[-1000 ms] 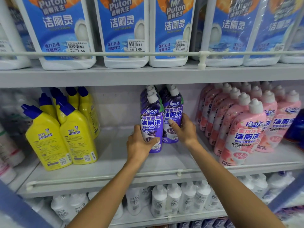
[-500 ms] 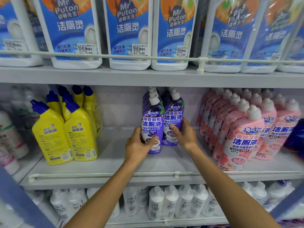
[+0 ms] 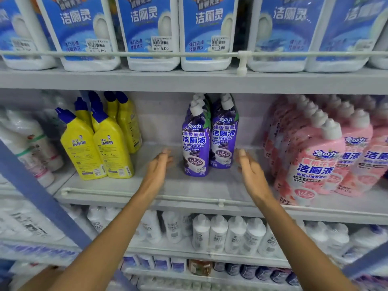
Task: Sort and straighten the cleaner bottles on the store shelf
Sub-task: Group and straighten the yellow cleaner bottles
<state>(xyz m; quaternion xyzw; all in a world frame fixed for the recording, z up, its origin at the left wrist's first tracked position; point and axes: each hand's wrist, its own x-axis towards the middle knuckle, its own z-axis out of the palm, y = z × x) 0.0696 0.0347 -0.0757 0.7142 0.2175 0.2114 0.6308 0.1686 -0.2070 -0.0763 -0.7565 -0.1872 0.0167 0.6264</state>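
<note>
Bottles of purple cleaner (image 3: 196,141) stand upright in two short rows at the middle of the grey shelf (image 3: 168,190), labels forward, the left row's front bottle a touch nearer the rail (image 3: 147,196). Left hand (image 3: 157,166) is flat, fingers straight, palm turned inward, clear of the bottles and holding nothing. Right hand (image 3: 249,171) mirrors it, also spread and holding nothing, fingertips just beside the right-hand row; contact there is too blurred to call. Yellow bottles (image 3: 98,148) stand well off to the left, pink bottles (image 3: 315,160) crowd the right, white jugs (image 3: 147,28) line the shelf above.
</note>
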